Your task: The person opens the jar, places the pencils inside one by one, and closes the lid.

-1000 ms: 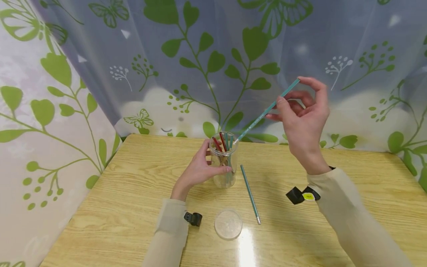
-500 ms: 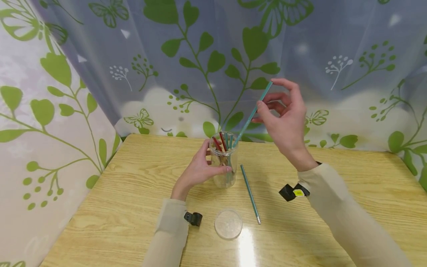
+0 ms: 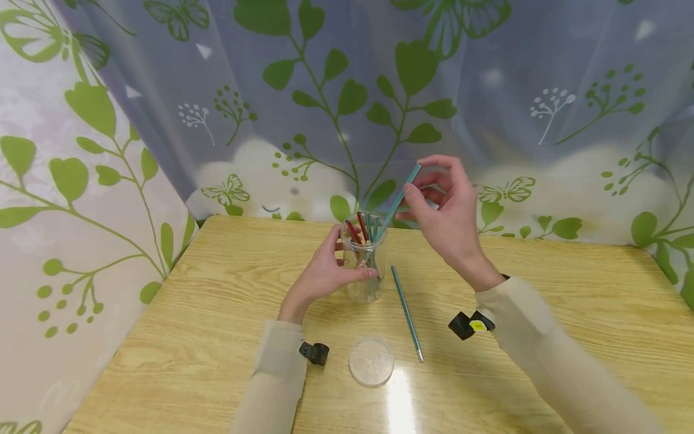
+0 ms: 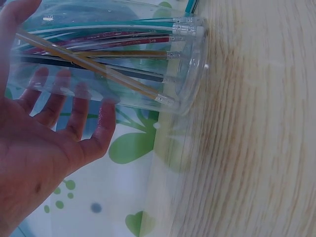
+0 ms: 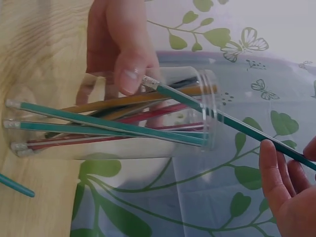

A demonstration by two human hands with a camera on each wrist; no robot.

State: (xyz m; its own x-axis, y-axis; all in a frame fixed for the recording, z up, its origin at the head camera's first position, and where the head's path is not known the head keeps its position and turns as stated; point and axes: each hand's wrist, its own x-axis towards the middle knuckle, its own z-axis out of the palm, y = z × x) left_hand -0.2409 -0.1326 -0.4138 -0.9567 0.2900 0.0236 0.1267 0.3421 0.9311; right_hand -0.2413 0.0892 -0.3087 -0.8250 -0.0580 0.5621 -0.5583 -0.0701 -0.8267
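Observation:
A clear jar (image 3: 355, 288) stands upright on the table, and my left hand (image 3: 320, 274) grips it round its side. Several pencils, red, teal, yellow and dark, lean inside with their eraser ends down, as the left wrist view shows. My right hand (image 3: 447, 211) pinches a teal pencil (image 5: 237, 125) near its upper end, above and right of the jar. That pencil slants through the jar's mouth, its eraser end inside the jar. Another teal pencil (image 3: 406, 313) lies on the table right of the jar.
A round clear lid (image 3: 371, 362) lies on the table (image 3: 206, 337) in front of the jar. Behind the table's far edge hangs a curtain (image 3: 217, 66) with green leaves and butterflies.
My right hand has moved left and then down, lowering the pinched teal pencil, now steeper, further into the jar. My left hand has kept its grip on the jar.

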